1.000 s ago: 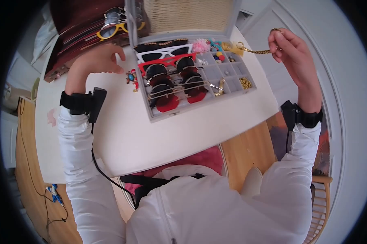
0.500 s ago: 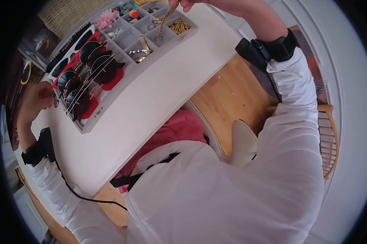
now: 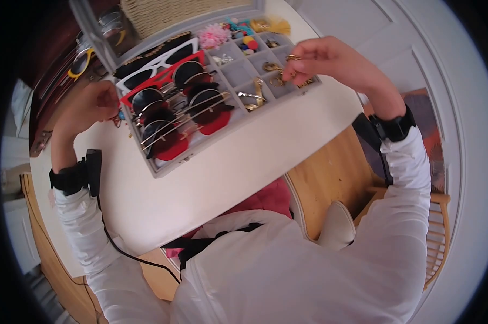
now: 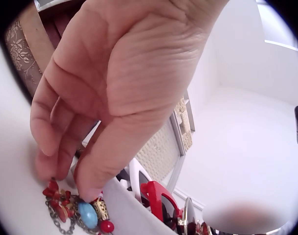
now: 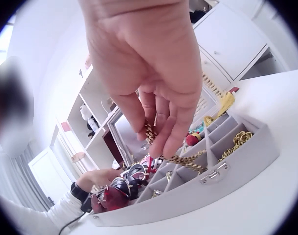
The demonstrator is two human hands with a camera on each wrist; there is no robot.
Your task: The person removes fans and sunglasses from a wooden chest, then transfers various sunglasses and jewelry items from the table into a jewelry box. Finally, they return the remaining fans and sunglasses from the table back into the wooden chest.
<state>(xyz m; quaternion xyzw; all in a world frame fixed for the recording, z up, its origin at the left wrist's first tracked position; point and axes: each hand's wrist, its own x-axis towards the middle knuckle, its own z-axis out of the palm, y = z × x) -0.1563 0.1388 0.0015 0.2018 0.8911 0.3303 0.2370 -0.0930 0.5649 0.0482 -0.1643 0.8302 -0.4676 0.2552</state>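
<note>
There was the gold chain (image 5: 185, 160), thick, bright and close-linked, pinched in the fingers of my right hand (image 5: 146, 68), its lower links dipping into the grey box (image 5: 237, 181) just beside another gold chain (image 5: 239, 143)! Laying it in looked like the step; the next move called for lowering, then releasing. Beyond the sunglasses (image 3: 203, 105), my left hand (image 4: 114, 88) curled at beaded jewellery (image 4: 88, 215) on the counter (image 3: 217, 178); whether it gripped, I couldn't tell.

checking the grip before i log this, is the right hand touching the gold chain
Touching: the right wrist view shows the gold chain pinched in the right hand, links trailing below.
</note>
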